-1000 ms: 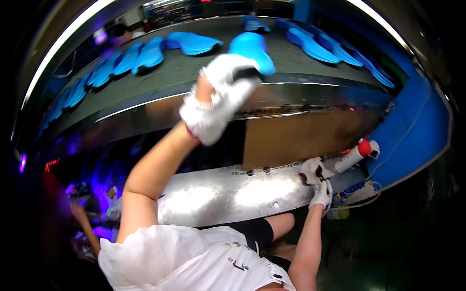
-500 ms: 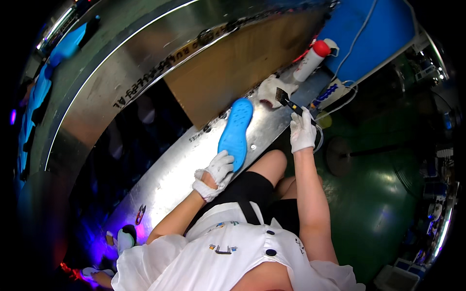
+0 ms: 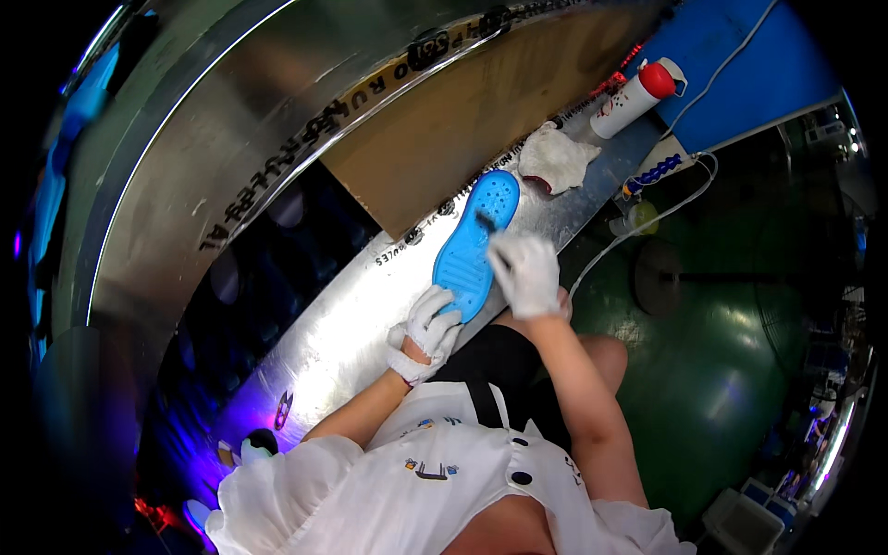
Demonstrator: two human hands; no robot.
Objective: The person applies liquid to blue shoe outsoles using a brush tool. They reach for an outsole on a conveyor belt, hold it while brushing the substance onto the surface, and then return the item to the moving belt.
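A bright blue shoe sole (image 3: pixel 460 261) lies on the metal bench top, with holes at its far end and ridges toward its near end. My left hand (image 3: pixel 431 326), in a white glove, grips the sole's near end. Over the middle of the sole, my white-gloved right hand (image 3: pixel 529 276) is closed on a small brush (image 3: pixel 487 222). The brush's dark head is blurred against the blue surface, and the fingers hide most of its handle.
Beyond the sole lie a crumpled white cloth (image 3: pixel 555 159) and a white bottle with a red cap (image 3: pixel 634 102). A cardboard sheet (image 3: pixel 435 139) lines the far side. Thread snips (image 3: pixel 283 410) rest at the near left. A blue jointed hose (image 3: pixel 659 171) stands right.
My right hand has come left and nearer, bringing the brush from beside the cloth onto the sole. My left hand stays on the sole's near end.
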